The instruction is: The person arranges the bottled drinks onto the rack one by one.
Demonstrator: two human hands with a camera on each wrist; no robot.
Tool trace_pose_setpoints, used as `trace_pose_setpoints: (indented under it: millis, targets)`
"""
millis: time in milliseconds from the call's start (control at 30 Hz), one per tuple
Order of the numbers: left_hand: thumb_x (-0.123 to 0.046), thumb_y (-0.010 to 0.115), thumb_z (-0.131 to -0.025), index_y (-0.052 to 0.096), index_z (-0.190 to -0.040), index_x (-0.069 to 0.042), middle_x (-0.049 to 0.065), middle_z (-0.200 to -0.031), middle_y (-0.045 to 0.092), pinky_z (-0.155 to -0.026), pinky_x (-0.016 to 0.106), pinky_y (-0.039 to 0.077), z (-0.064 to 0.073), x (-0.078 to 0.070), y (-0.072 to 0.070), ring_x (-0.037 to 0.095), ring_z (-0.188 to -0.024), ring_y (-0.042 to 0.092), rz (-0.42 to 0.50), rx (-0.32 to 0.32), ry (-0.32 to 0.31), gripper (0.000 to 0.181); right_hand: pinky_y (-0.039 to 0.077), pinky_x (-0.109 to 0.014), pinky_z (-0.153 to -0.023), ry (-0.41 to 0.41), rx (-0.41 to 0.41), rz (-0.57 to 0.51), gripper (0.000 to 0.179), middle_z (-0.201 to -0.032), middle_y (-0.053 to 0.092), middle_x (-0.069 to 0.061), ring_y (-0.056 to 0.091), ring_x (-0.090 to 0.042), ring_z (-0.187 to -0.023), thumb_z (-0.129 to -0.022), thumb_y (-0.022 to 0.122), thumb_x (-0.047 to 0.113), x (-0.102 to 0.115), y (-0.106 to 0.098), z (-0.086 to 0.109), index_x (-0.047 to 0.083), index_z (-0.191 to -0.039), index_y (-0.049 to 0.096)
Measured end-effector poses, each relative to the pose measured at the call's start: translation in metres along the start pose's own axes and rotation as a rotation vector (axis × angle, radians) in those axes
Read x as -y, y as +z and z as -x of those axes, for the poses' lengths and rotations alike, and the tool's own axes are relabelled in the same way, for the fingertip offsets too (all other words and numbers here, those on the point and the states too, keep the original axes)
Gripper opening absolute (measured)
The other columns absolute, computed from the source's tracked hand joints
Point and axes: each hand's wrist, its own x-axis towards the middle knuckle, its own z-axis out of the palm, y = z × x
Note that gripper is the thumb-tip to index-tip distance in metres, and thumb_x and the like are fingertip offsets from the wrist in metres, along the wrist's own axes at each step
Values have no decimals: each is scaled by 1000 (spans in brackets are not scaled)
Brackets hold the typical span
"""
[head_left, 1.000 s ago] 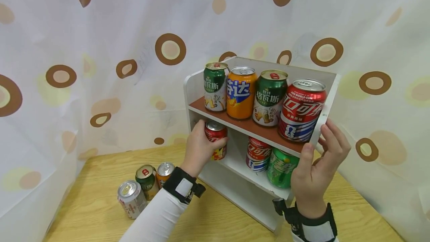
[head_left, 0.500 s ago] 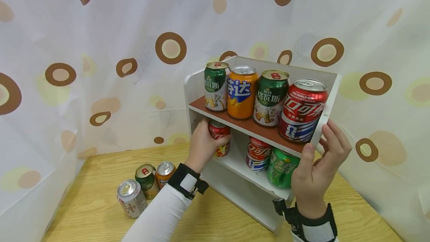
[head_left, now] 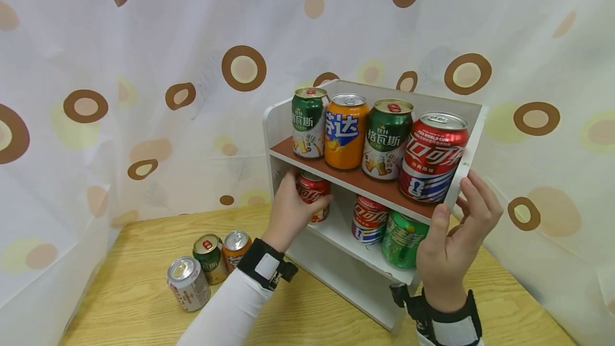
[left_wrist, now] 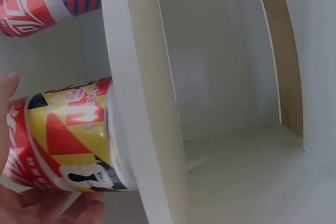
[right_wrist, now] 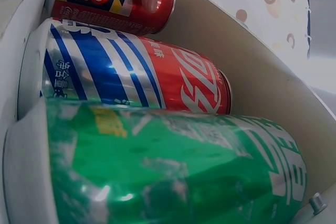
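A red and yellow cola can (head_left: 313,190) stands at the left end of the middle shelf. My left hand (head_left: 290,207) grips it from the left and front, thumb across its front. The left wrist view has the can (left_wrist: 79,135) upright at the shelf's front lip (left_wrist: 139,103), fingers beneath it in that view. My right hand (head_left: 454,244) holds the right side panel of the white shelf unit (head_left: 465,167), with thumb and fingertips at its front edge. Farther right on the middle shelf are a red cola can (head_left: 370,219) and a green can (head_left: 405,240).
On the brown top board stand two green and white cans (head_left: 307,124), an orange can (head_left: 344,132) and a red cola can (head_left: 434,156). To the left, a silver can (head_left: 188,284), a green can (head_left: 210,258) and an orange can (head_left: 235,247) stand on the wooden table (head_left: 144,250).
My left hand has moved slightly right and deeper into the middle shelf with the red and yellow cola can. My right hand has stayed at the side panel.
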Motion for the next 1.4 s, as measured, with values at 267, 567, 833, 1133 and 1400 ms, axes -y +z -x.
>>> trace_pose_setpoints:
  millis: [267, 567, 833, 1133, 1400]
  targets:
    - [-39, 85, -85, 39, -149, -2, 16, -137, 55, -102, 44, 55, 18, -1, -4, 29, -122, 58, -7, -11, -57, 86, 37, -23, -100, -5, -5, -5, 30, -140, 46, -15, 42, -24, -131, -99, 45, 3, 0, 1, 1, -13, -125, 44]
    - [-32, 80, -89, 41, -146, 1, 20, -140, 55, -106, 50, 53, 29, 3, -1, 34, -127, 58, 35, 18, -88, 76, 37, -23, -100, -7, -3, -15, 30, -140, 46, -15, 42, -25, -131, -100, 45, 4, 1, 1, 0, -13, -125, 45]
    - [-24, 78, -91, 39, -148, -1, 20, -143, 54, -106, 49, 53, 30, 9, 0, 34, -128, 58, 37, 29, -73, 73, 37, -24, -101, -2, 7, -6, 32, -141, 46, -15, 42, -25, -133, -99, 46, 4, 0, 0, 0, -14, -126, 44]
    - [-17, 80, -90, 41, -148, 1, 22, -143, 54, -105, 50, 53, 28, 16, -6, 38, -129, 58, 64, 83, -63, 72, 37, -24, -101, -3, 1, -7, 32, -141, 46, -16, 42, -25, -132, -99, 46, 4, 0, 0, 0, -13, -125, 44]
    - [-17, 81, -90, 42, -148, 0, 21, -143, 55, -105, 48, 54, 25, 21, -6, 36, -128, 59, 95, 90, -57, 72, 37, -23, -101, -4, -6, -6, 30, -140, 46, -16, 42, -24, -132, -100, 46, 5, 1, 1, 1, -12, -124, 45]
